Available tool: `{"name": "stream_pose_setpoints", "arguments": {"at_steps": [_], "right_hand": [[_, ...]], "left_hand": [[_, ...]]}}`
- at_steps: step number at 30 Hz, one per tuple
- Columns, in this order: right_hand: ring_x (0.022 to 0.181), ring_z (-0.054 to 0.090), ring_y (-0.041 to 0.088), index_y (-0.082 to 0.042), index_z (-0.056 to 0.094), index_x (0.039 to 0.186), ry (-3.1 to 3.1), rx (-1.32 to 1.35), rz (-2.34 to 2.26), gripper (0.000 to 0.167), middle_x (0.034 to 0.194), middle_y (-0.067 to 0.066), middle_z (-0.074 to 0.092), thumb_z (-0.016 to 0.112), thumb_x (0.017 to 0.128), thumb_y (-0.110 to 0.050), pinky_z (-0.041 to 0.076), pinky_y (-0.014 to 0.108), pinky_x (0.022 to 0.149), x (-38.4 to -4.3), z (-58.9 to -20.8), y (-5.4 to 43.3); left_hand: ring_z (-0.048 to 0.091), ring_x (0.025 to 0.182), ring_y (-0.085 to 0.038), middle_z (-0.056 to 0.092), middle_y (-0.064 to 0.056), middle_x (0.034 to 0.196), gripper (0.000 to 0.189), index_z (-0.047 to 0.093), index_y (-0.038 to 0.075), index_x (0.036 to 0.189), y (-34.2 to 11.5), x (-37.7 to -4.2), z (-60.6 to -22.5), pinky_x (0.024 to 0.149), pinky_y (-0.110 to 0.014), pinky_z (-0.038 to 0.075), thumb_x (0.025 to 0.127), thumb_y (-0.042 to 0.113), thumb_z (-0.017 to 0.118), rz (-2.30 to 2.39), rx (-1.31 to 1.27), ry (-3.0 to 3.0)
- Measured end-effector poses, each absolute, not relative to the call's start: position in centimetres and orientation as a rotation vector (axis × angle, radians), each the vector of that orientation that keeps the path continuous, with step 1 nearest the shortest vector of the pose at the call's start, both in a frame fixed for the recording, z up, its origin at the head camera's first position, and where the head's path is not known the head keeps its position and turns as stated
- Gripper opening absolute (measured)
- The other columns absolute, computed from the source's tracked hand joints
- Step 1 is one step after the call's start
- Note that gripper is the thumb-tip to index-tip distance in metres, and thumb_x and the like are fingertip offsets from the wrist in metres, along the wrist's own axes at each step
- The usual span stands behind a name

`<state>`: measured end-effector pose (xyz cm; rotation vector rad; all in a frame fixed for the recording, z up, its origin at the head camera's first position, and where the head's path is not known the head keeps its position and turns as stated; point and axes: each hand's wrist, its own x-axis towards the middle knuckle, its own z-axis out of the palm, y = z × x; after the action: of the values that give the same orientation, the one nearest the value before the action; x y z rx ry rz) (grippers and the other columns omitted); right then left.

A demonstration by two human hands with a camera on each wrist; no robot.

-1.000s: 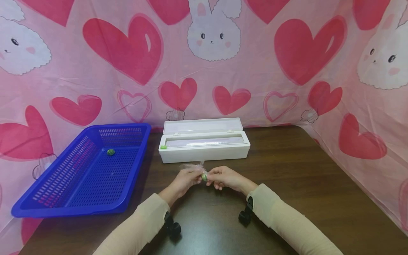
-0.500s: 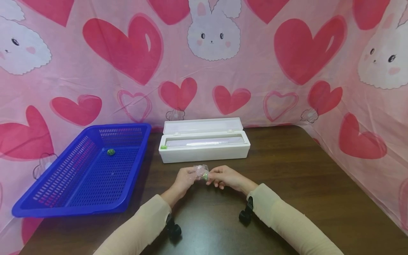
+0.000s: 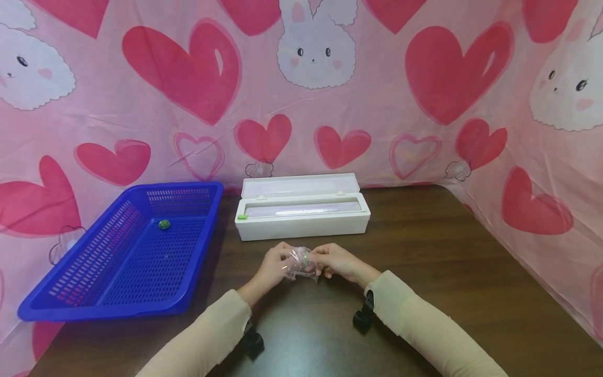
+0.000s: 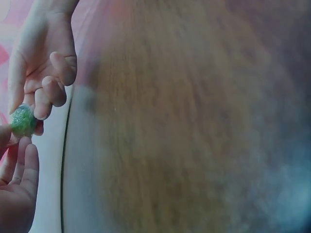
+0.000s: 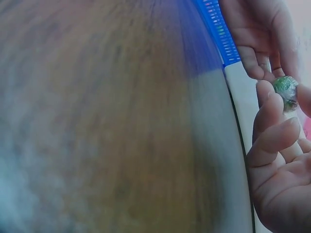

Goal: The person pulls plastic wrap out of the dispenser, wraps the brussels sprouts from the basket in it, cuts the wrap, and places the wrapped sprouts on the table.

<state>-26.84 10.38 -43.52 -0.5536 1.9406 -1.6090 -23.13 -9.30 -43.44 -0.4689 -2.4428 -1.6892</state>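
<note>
- Head view: left hand (image 3: 270,266) and right hand (image 3: 338,262) close together, both pinching green ball (image 3: 305,259) in clear film (image 3: 293,269).
- Ball between them, this side of white box (image 3: 301,229).
- Blue basket (image 3: 146,275) at left, second ball (image 3: 164,224) inside.

Clear film (image 3: 297,267), second ago bunched on far-edge side of small green ball (image 3: 305,258), now spread around it, loose end hanging toward near edge of bench (image 3: 424,314). Ball, plain then, shows dimly through film. Left hand (image 3: 270,268): knuckles arched higher.
</note>
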Motion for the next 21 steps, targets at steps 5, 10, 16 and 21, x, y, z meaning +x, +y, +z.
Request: {"name": "stream_pose_setpoints", "arguments": {"at_steps": [5,10,16,21], "right_hand": [[0.058,0.047,0.010,0.007,0.059,0.110,1.926,-0.564,-1.617,0.032,0.085,0.010,0.066,0.053,0.093,-0.018,0.038,0.020,0.047,-26.90,-43.57,10.59],[0.052,0.042,0.008,0.008,0.059,0.106,1.926,-0.573,-1.633,0.030,0.071,0.003,0.057,0.052,0.094,-0.018,0.036,0.020,0.045,-26.89,-43.66,10.73],[0.049,0.039,0.008,0.007,0.060,0.100,1.936,-0.574,-1.635,0.026,0.064,0.000,0.051,0.050,0.095,-0.016,0.034,0.020,0.044,-26.97,-43.80,10.78],[0.048,0.039,0.008,0.004,0.061,0.097,1.920,-0.545,-1.630,0.025,0.064,0.000,0.051,0.050,0.095,-0.018,0.035,0.020,0.044,-26.98,-43.70,10.70]], "left_hand": [[0.052,0.082,-0.017,0.054,-0.004,0.086,0.011,0.070,-0.004,0.090,-9.35,-23.03,-43.57,0.068,-0.026,0.046,0.083,-0.002,0.063,-1.665,-0.520,-2.477],[0.053,0.083,-0.017,0.051,-0.003,0.088,0.025,0.066,-0.004,0.107,-9.58,-23.15,-43.92,0.070,-0.026,0.049,0.083,0.003,0.064,-1.612,-0.675,-2.457],[0.053,0.083,-0.018,0.050,-0.006,0.093,0.037,0.060,-0.005,0.115,-9.16,-23.06,-43.47,0.071,-0.026,0.050,0.079,-0.004,0.068,-1.583,-0.677,-2.525],[0.050,0.080,-0.014,0.050,-0.002,0.089,0.038,0.062,-0.003,0.115,-8.94,-22.99,-43.26,0.068,-0.024,0.047,0.078,-0.002,0.070,-1.457,-0.647,-2.568]]}}
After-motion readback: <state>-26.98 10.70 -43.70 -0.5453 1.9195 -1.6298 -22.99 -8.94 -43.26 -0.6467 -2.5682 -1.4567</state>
